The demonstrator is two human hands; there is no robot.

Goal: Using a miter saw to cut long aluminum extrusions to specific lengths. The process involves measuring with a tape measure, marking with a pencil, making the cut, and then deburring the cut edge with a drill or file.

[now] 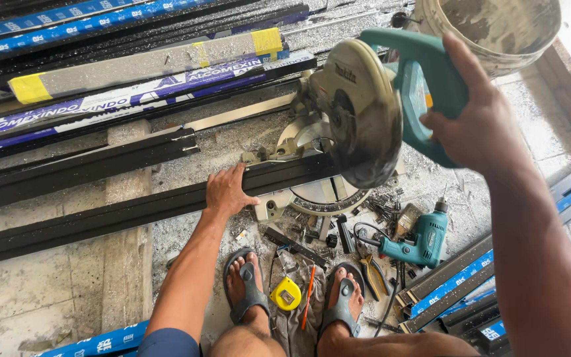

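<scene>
2 hands: left hand [227, 192] flat on 1 dark profile [100, 218], right hand [474, 125] gripping 1 saw handle [424, 73]; 1 drill [421, 244] nearby.

Head camera, looking steeply down, close over floor [47, 297]

Left floor free — tool clutter [338, 244] right

The saw [358, 109] has a teal handle and a dusty grey guard. The long bar [100, 218] is black. The tape measure [287, 294] is yellow, the drill [421, 241] teal, the bucket [497, 33] dirty white.
</scene>
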